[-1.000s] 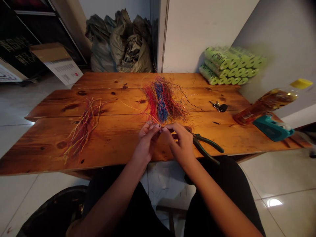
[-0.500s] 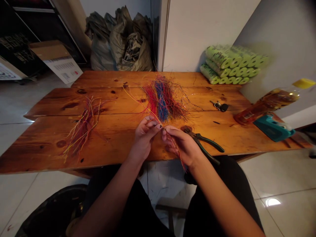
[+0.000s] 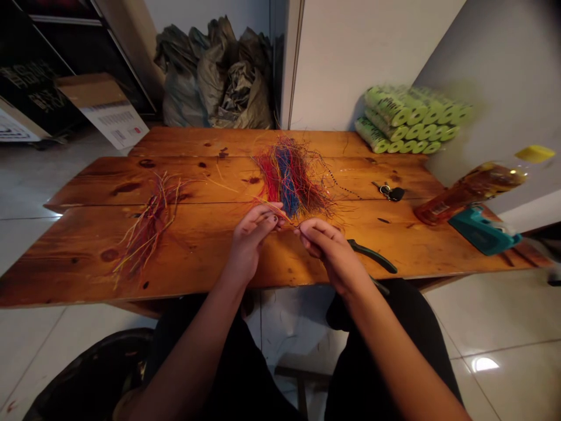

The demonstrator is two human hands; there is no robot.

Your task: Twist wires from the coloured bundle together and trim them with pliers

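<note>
Left hand (image 3: 249,242) and right hand (image 3: 331,248) pinch a few thin wires (image 3: 277,211) between their fingertips, nearly meeting above the table (image 3: 205,260). A tangled wire heap (image 3: 287,178) lies just beyond them, and pliers (image 3: 372,256) lie beside the right hand.

White wall (image 3: 372,58), glossy tiled floor (image 3: 499,316)

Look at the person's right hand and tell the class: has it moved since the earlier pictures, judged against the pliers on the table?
Yes. The right hand has shifted rightward, toward the pliers, and now covers their head end.
</note>
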